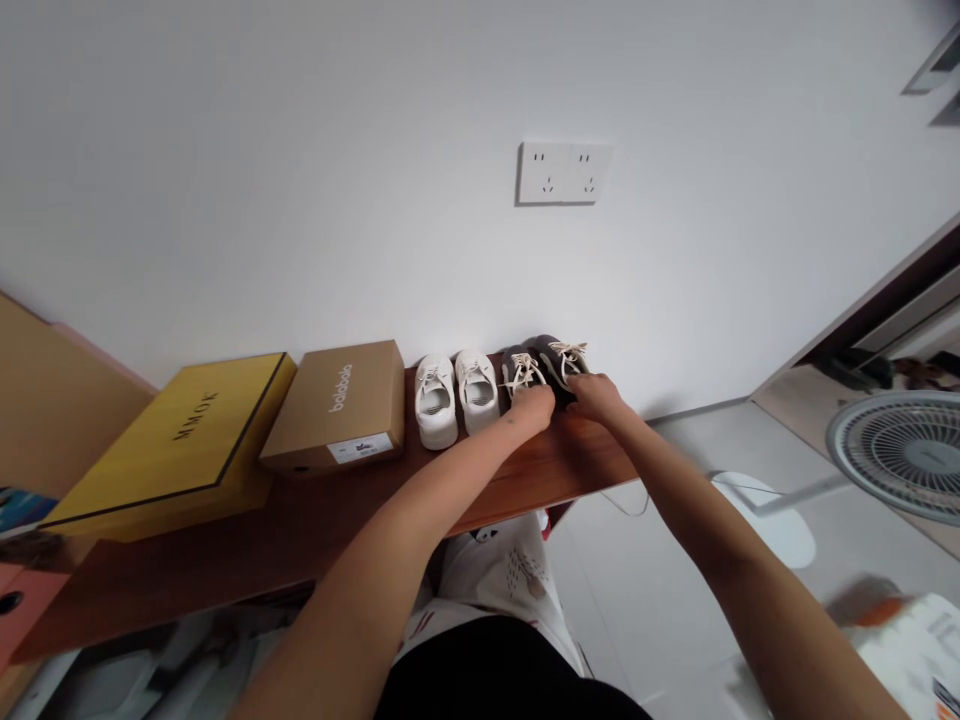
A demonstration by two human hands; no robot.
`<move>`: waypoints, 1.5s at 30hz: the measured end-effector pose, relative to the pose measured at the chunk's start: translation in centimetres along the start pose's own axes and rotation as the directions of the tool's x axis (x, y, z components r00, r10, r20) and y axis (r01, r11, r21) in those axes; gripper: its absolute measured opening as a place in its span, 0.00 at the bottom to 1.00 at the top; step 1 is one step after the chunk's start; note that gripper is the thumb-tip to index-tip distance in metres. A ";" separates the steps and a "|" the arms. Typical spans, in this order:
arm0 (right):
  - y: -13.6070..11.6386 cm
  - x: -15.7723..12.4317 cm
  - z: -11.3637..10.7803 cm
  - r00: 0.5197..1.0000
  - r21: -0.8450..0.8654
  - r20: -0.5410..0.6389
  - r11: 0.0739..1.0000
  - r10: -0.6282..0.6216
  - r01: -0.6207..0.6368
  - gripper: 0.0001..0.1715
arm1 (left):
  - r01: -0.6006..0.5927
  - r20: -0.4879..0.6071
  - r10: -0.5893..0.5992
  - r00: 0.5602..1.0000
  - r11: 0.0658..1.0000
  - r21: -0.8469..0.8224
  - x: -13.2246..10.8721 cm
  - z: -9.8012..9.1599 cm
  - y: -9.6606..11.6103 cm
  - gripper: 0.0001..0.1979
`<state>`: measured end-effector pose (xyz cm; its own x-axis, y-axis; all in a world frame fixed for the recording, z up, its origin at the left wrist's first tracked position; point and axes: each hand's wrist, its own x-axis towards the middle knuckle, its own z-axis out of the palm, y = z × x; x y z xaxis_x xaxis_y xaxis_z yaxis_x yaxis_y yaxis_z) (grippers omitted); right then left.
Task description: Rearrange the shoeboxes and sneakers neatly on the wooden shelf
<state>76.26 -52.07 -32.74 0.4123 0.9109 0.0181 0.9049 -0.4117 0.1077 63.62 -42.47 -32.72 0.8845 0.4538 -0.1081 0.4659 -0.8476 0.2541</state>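
A pair of dark sneakers with cream laces stands at the right end of a brown wooden shelf (510, 485), toes toward the wall. My left hand (534, 405) is closed on the heel of the left dark sneaker (522, 368). The right dark sneaker (559, 358) is tilted outward, and my right hand (594, 396) grips its heel side. My fingertips are partly hidden inside and behind the shoes. Just left of them, a white sneaker (477, 388) and its mate, another white sneaker (436, 402), sit side by side.
A brown shoebox (337, 405) and a larger yellow box (169, 440) lie on the shelf to the left. Above is a wall socket panel (566, 173). A fan (904, 455) stands on the floor at right, near a white package (911, 650).
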 end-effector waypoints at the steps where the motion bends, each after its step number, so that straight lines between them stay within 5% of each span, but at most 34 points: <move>1: -0.3 0.2 0.0 1.000 -0.002 -0.001 1.000 0.003 -0.003 0.20 | 0.002 -0.004 -0.002 1.000 1.000 0.011 0.1 0.0 0.1 0.19; 8: -1.7 0.9 0.5 0.999 -0.017 0.033 0.999 0.028 -0.027 0.16 | 0.009 -0.045 -0.007 0.999 0.999 0.044 0.9 0.1 0.1 0.19; 14: -2.3 0.3 0.9 0.998 -0.025 -0.019 0.998 0.061 -0.062 0.17 | -0.045 -0.138 0.051 0.989 0.998 0.050 -0.8 0.6 -0.4 0.19; 22: -3.6 -0.6 -1.5 0.981 -0.013 -0.163 0.994 0.103 -0.106 0.21 | -0.183 -0.341 0.199 0.919 0.980 0.079 -5.8 -1.4 -2.4 0.18; 28: -8.8 -1.3 -5.5 0.944 0.303 -0.329 0.946 -0.012 0.117 0.20 | -0.198 -0.427 0.209 0.879 0.978 0.072 -12.4 -4.8 -7.3 0.17; 30: -12.0 -2.0 -5.8 0.922 0.486 -0.384 0.840 -0.045 0.243 0.19 | -0.173 -0.462 0.169 0.871 0.984 0.035 -15.6 -5.0 -9.8 0.13; 33: -17.8 -3.2 -4.5 0.929 0.767 -0.370 0.555 -0.029 0.323 0.18 | -0.129 -0.520 0.067 0.852 0.988 -0.084 -20.9 -4.2 -14.5 0.10; 36: -23.8 -4.3 -2.2 0.979 0.959 -0.204 0.205 0.008 0.198 0.19 | -0.032 -0.557 -0.178 0.811 0.938 -0.346 -26.2 -2.8 -19.9 0.13; 37: -25.7 -4.6 -1.5 0.994 0.991 -0.109 0.079 0.021 0.107 0.20 | 0.026 -0.555 -0.325 0.766 0.877 -0.479 -27.8 -2.4 -21.8 0.15; 39: -29.2 -5.1 -0.4 0.992 0.975 0.128 -0.185 0.002 -0.126 0.21 | 0.069 -0.468 -0.638 0.612 0.632 -0.772 -30.5 -1.7 -25.3 0.16; 42: -33.6 -4.8 -0.3 0.885 0.752 0.446 -0.479 -0.134 -0.452 0.20 | -0.101 -0.181 -0.909 0.376 0.154 -0.983 -33.4 -1.7 -29.8 0.16; 45: -36.7 -3.2 -1.3 0.769 0.543 0.613 -0.611 -0.181 -0.576 0.25 | -0.266 0.049 -0.961 0.270 -0.124 -0.956 -34.4 -2.8 -33.0 0.15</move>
<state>41.56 -39.79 -35.42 0.2183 0.7579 -0.6148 -0.7328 -0.2887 -0.6161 17.78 -29.35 -34.65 -0.2075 0.9240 -0.3211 -0.3158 0.2474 0.9160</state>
